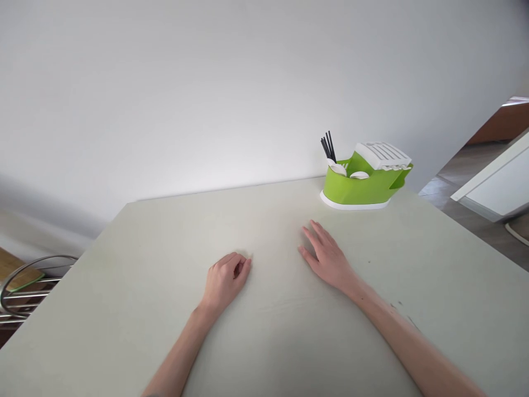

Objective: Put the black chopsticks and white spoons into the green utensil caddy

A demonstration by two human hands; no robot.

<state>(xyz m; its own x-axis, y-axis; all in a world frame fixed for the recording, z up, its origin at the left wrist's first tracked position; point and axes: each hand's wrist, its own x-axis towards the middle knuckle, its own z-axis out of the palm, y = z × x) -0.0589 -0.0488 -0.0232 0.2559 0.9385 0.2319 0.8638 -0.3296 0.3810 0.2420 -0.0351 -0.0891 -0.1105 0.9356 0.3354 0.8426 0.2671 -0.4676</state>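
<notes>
Head view: a person's 2 bare forearms reach in from the bottom edge over a pale table (124, 286), with the hands apart from each other. The left hand (225, 278) rests on the tabletop left of the middle, its fingers curled into a loose fist and the thumb drawn in close to the index finger, a small dark gap showing between them; whether anything sits inside the curl, I cannot tell. The right hand (327, 259) lies palm down and opened out, its fingers spread and pointing away from the body, toward the wall (206, 82). The green holder (355, 187) stands upright at the far right of the table, near the wall and beyond the right hand, which is the nearer of the 2 and does not touch it. It sits on a white base (355, 207). At its left end, thin black sticks (328, 148) lean upward beside white spoon-like pieces (338, 168), and a slotted white top (382, 153) covers its raised right part. A few dark specks (399, 303) mark the table by the right forearm. Past the left edge is a metal rack (58, 256) with a wooden board (10, 267); past the right, a white panel (504, 182) stands over a grey floor (471, 160).
</notes>
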